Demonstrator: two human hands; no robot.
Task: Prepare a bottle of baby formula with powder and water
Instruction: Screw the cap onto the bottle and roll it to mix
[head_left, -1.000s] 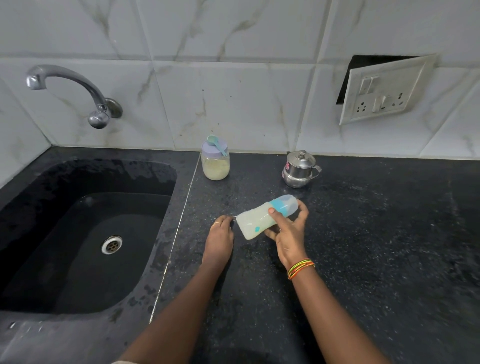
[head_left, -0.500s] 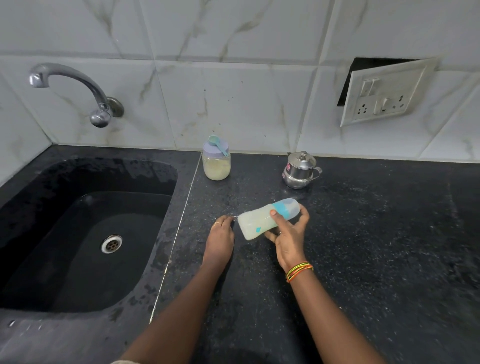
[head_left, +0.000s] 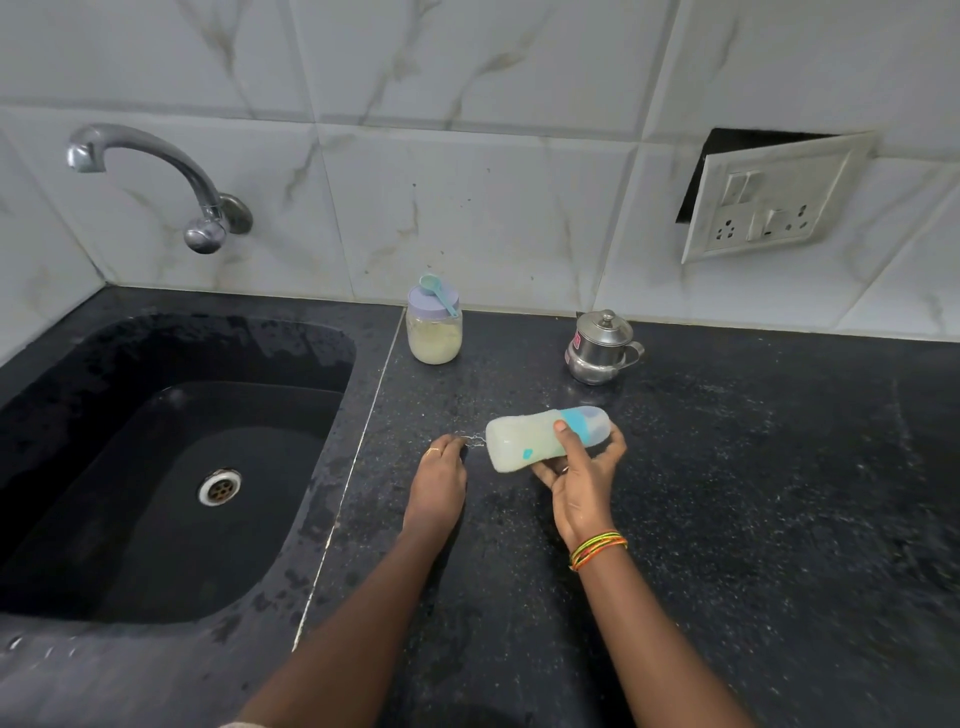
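translucent plastic bottle (head_left: 519, 447), milky: light, stiff, likely slick

on its side over the bench (head_left: 753, 493) middle, base toward the sink-side edge. clasped by the right hand (head_left: 576, 486), thumb on top near the blue collar, fingers curled beneath. safest taken round the waist. left hand (head_left: 439, 478) just beside the base, fingertips down; cannot tell if pinching anything.

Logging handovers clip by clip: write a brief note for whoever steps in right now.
Right hand: grips the capped bottle, tipped nearly level above the countertop, milky liquid inside.
Left hand: rests fingertips-down on the countertop beside a small wet patch, holding nothing visible.
Powder jar: lidded, scoop lying on top, by the back wall; steel pot lidded to its right.
Done, apparently: powder and water in, cap on.
Remaining: possibly finish mixing, stand bottle upright.
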